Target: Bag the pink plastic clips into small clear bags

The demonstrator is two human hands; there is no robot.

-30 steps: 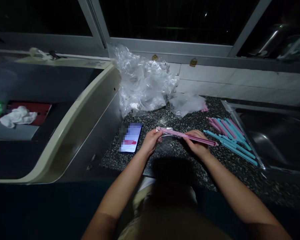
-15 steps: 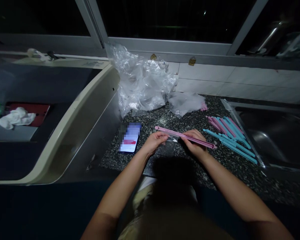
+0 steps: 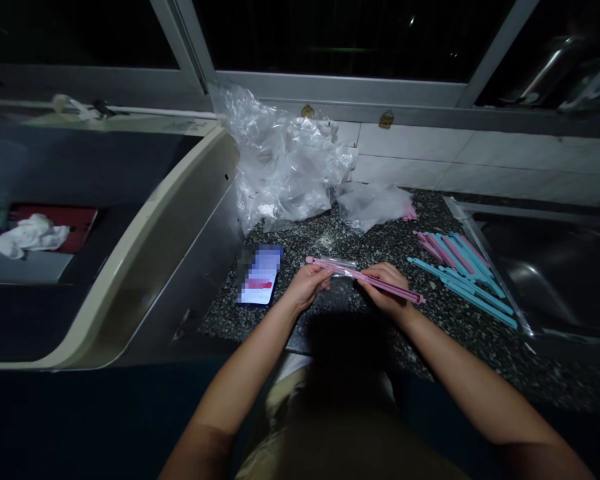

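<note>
My left hand (image 3: 309, 285) pinches the left part of long, thin pink plastic strips (image 3: 393, 288) between thumb and fingers. Further right, my right hand (image 3: 387, 290) is closed around the same strips, which slant down to the right just above the counter. A piece of clear plastic film (image 3: 343, 265) shows along the strips between my hands; whether it is clamped in them I cannot tell. To the right of my right hand lies a loose pile of blue strips (image 3: 480, 303) and pink strips (image 3: 433, 248) of similar shape.
A phone (image 3: 261, 277) with a lit screen lies left of my hands on the speckled counter (image 3: 300, 320). Crumpled clear plastic bags (image 3: 290, 167) fill the back. A metal sink (image 3: 555, 267) is at right, a large cream-edged appliance (image 3: 145, 233) at left.
The pink strips have shifted slightly left and down at their right end. The clear film between my hands now rises above the strips. Both hands keep their hold.
</note>
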